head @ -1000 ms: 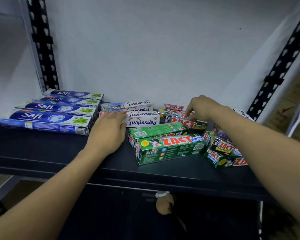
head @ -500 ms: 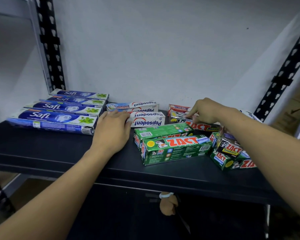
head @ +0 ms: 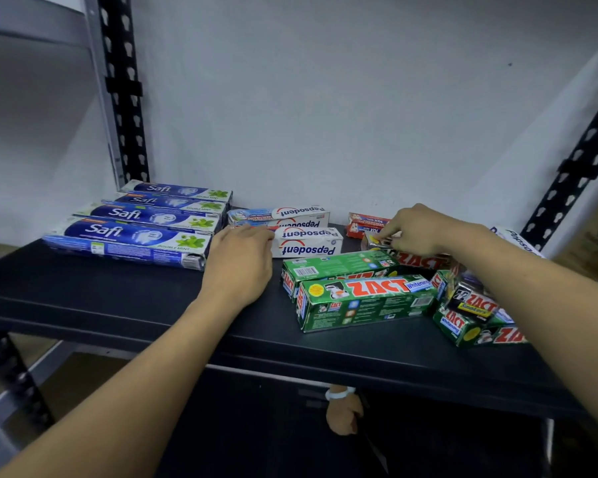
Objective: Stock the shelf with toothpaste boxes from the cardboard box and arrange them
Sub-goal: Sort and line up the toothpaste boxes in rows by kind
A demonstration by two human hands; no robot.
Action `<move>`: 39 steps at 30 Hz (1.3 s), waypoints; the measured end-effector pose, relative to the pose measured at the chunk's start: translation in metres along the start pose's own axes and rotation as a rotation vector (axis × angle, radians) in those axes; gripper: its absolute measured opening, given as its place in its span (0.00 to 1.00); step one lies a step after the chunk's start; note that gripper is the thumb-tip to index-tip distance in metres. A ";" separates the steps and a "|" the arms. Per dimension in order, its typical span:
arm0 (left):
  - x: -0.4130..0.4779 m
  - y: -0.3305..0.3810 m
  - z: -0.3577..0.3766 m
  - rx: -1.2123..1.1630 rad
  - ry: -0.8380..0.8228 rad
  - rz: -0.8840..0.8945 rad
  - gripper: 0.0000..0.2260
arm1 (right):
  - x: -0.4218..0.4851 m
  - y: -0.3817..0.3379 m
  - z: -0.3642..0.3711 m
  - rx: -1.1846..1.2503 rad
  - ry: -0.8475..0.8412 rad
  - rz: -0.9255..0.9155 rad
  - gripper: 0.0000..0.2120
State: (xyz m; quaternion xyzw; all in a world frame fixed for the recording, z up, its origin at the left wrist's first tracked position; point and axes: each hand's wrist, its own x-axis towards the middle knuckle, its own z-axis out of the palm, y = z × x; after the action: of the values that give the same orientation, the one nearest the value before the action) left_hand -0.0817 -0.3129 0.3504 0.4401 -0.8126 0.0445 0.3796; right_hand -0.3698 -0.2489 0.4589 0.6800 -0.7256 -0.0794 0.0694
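Observation:
On the dark shelf lie several blue Safi boxes in a row at the left. White Pepsodent boxes sit in the middle near the back wall. My left hand lies palm down with its fingertips against the left end of the Pepsodent boxes. Green Zact boxes lie in front. My right hand pinches the end of a black Zact box behind them. More Zact boxes are heaped at the right, partly behind my right forearm.
A small red box lies by the back wall. Black slotted uprights stand at the left and at the right. Another person's hand with a white wristband shows below the shelf. The white back wall closes the rear.
The view has shifted slightly, so everything sits further right in frame. My right hand has moved a little along the black Zact box. My left hand stays at the Pepsodent boxes.

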 end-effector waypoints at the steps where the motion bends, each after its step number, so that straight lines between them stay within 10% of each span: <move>1: 0.000 0.000 -0.001 -0.006 0.001 -0.005 0.11 | 0.001 0.000 0.001 -0.009 0.000 0.024 0.17; 7: -0.005 0.004 -0.006 0.006 -0.002 -0.006 0.11 | -0.012 -0.036 -0.004 0.145 0.229 -0.020 0.10; 19: -0.018 0.018 -0.025 0.012 -0.108 0.008 0.26 | -0.053 -0.059 0.013 0.273 0.083 -0.147 0.16; 29: -0.034 0.004 -0.058 0.005 -0.003 0.109 0.19 | -0.042 -0.052 0.002 0.264 0.100 -0.096 0.17; 39: -0.021 -0.081 -0.076 0.226 -0.111 -0.152 0.33 | 0.010 -0.086 -0.010 0.320 0.180 -0.135 0.17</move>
State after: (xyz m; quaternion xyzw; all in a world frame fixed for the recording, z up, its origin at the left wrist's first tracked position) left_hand 0.0298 -0.3170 0.3693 0.5420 -0.7864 0.0826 0.2844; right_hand -0.2842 -0.2643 0.4507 0.7337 -0.6728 0.0935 0.0196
